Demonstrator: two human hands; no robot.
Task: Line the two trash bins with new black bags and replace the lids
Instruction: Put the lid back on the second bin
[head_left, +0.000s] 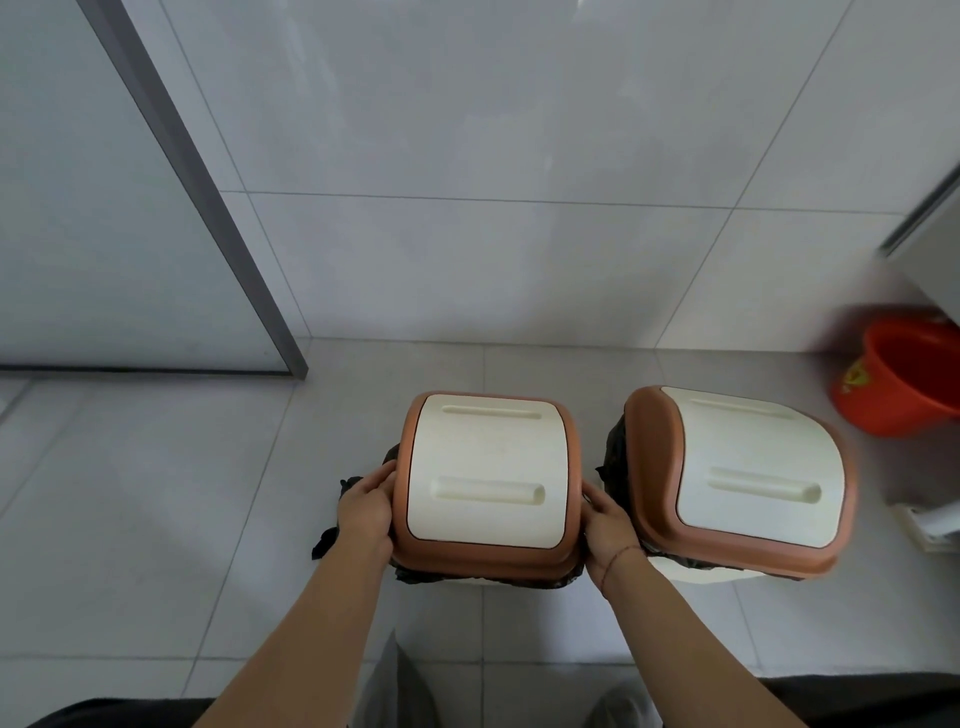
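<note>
left hand (363, 506), right hand (605, 525): gripping lid (485, 475) sides | brown rim, cream flap | black bag (332, 538) protruding

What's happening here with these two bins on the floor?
A person is fitting the lid onto the left bin, left hand and right hand pressing its brown rim from either side. Black bag plastic sticks out beneath it. The right bin's lid is already on, with black bag showing at its edge too. A red bucket stands farther right by the wall.
</note>
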